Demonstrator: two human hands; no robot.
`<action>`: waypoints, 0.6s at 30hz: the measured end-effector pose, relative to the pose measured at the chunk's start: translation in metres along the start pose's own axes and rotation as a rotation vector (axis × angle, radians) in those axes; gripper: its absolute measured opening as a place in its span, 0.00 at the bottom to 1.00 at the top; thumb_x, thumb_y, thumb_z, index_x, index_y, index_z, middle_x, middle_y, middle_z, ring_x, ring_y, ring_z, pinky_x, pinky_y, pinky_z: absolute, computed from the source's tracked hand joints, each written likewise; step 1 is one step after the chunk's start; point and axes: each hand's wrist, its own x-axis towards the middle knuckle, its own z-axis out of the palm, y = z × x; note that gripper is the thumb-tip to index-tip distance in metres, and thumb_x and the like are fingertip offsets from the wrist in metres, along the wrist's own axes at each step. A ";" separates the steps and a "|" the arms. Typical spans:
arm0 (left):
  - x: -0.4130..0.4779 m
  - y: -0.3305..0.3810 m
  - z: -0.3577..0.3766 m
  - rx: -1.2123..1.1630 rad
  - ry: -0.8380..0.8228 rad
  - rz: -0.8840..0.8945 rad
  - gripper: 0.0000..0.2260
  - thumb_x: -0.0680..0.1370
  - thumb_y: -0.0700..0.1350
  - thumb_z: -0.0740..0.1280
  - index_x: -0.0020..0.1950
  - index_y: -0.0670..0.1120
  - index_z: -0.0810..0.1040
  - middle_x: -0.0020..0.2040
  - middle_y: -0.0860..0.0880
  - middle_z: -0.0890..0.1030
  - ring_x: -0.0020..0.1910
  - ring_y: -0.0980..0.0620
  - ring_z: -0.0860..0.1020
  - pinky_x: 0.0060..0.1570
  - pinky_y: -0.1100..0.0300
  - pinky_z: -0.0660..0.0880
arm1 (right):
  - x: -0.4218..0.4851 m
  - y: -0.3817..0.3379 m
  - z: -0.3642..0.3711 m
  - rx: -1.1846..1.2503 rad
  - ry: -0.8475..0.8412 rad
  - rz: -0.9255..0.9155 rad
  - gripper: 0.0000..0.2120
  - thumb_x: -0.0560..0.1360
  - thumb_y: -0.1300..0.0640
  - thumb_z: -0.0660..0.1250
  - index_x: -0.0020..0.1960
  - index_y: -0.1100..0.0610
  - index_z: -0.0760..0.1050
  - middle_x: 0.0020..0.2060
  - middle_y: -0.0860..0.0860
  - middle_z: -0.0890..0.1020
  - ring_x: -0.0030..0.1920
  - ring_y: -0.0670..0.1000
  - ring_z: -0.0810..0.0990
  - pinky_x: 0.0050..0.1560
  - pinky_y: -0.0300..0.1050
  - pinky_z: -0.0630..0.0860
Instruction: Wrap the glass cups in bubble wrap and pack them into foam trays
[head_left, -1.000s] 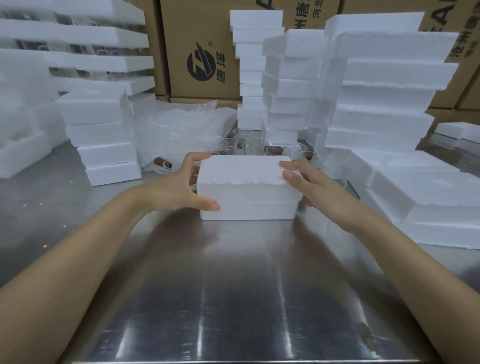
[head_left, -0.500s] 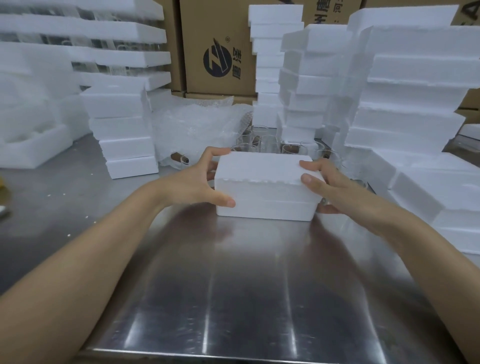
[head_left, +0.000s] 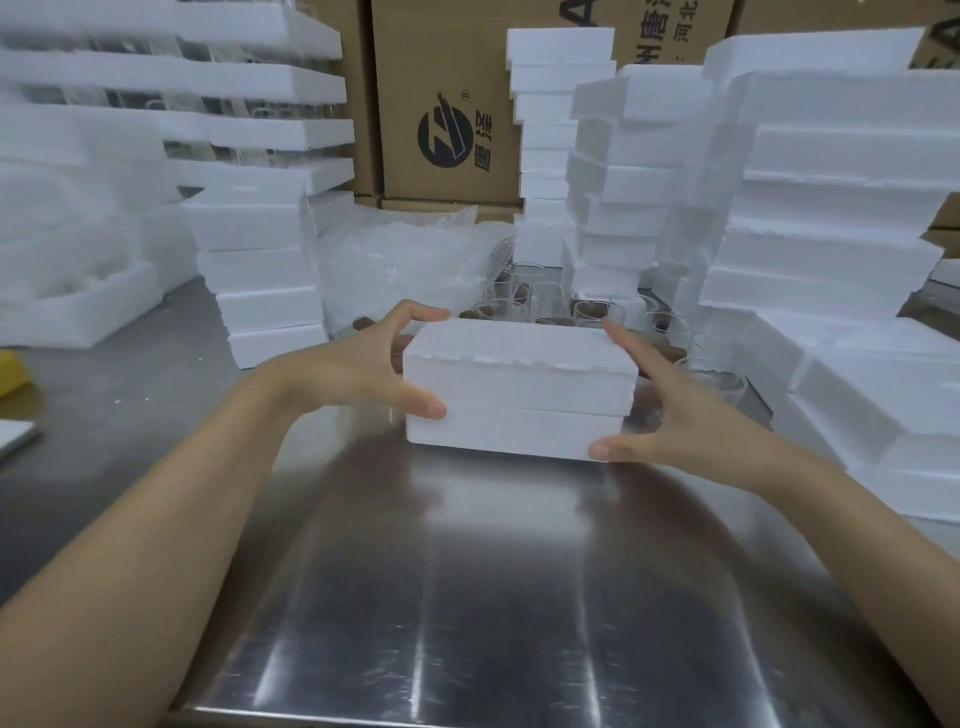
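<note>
A closed foam box (head_left: 519, 387), made of two foam trays set one on the other with a seam running between them, sits on the steel table (head_left: 467, 597) in front of the person, and everything else is placed around it. The left hand (head_left: 358, 369) grips the box's left end, thumb pressed on the front face at the seam and fingers curled over the top rear corner. The right hand (head_left: 670, 415) grips the right end, thumb against the lower front corner and forefinger stretched along the top rear edge. Just behind the box stand bare glass cups (head_left: 524, 291), clustered upright on the table, some partly hidden by the box and the hands. Behind and to the left of the box lies a crumpled heap of bubble wrap (head_left: 400, 260). Further left of the box rises a short stack of foam trays (head_left: 260, 270), with taller stacks (head_left: 208, 104) beyond it. To the right of the box more foam stacks (head_left: 831, 208) climb high, and a narrow column (head_left: 556, 130) stands behind the cups. Cardboard cartons (head_left: 447, 104) with a dark round logo form the backdrop behind everything.
</note>
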 end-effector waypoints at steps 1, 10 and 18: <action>-0.003 0.002 -0.004 0.002 -0.011 -0.004 0.40 0.64 0.49 0.80 0.67 0.67 0.62 0.58 0.63 0.77 0.57 0.62 0.76 0.54 0.69 0.74 | 0.000 0.000 0.002 0.033 -0.020 -0.008 0.53 0.55 0.36 0.79 0.69 0.24 0.49 0.68 0.35 0.68 0.60 0.41 0.76 0.60 0.40 0.75; -0.021 0.006 -0.031 -0.041 -0.053 0.129 0.39 0.63 0.47 0.80 0.66 0.71 0.67 0.60 0.74 0.72 0.57 0.73 0.73 0.47 0.76 0.73 | -0.001 -0.016 0.019 0.169 0.045 -0.130 0.43 0.57 0.44 0.79 0.65 0.33 0.60 0.65 0.40 0.70 0.61 0.40 0.75 0.56 0.34 0.75; -0.011 -0.002 -0.041 -0.279 1.683 0.245 0.20 0.74 0.48 0.65 0.64 0.41 0.71 0.54 0.46 0.76 0.52 0.50 0.76 0.53 0.59 0.72 | -0.001 -0.015 0.045 0.109 0.016 -0.149 0.43 0.57 0.44 0.81 0.63 0.28 0.59 0.60 0.29 0.68 0.60 0.32 0.71 0.53 0.23 0.69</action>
